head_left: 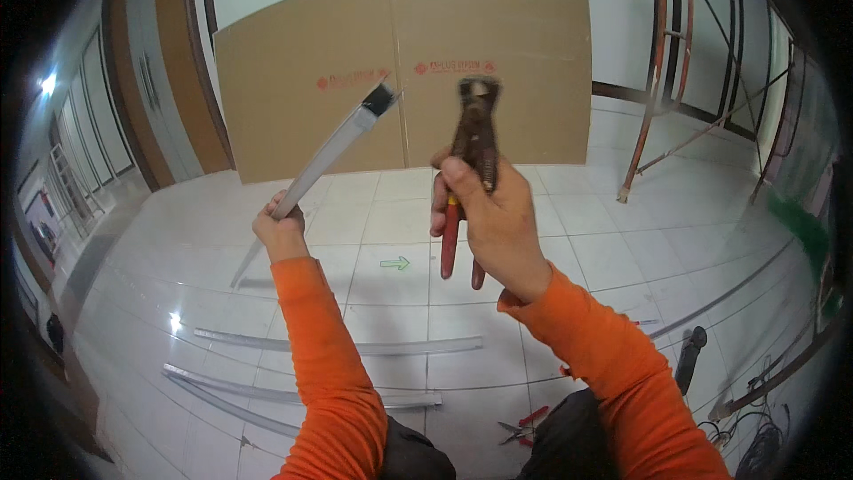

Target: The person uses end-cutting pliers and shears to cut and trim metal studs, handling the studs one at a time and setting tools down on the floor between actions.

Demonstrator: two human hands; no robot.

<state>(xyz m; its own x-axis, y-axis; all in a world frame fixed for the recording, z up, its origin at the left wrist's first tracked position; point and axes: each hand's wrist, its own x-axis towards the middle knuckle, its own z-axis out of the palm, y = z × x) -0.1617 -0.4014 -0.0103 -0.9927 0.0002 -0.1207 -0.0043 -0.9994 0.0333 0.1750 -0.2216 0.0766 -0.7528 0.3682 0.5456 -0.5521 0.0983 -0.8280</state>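
My left hand (pixel 283 229) is closed round a long pale grey strip (pixel 330 155), channel-like, with a black end. The strip slants up to the right, and its lower end passes below my hand. In my right hand (pixel 498 222) are pliers (pixel 477 129) with a dark, broad head and red handles. The pliers are held upright, head up, to the right of the strip and apart from it. Motion blurs their head slightly, and my fingers cover part of the handles.
Several similar strips (pixel 391 348) lie on the white tiled floor (pixel 382 280). Red-handled pliers (pixel 522 428) rest near my knees. A large cardboard sheet (pixel 311 116) leans on the far wall. An orange metal frame (pixel 645 116) stands far right; cables (pixel 761 446) lie near right.
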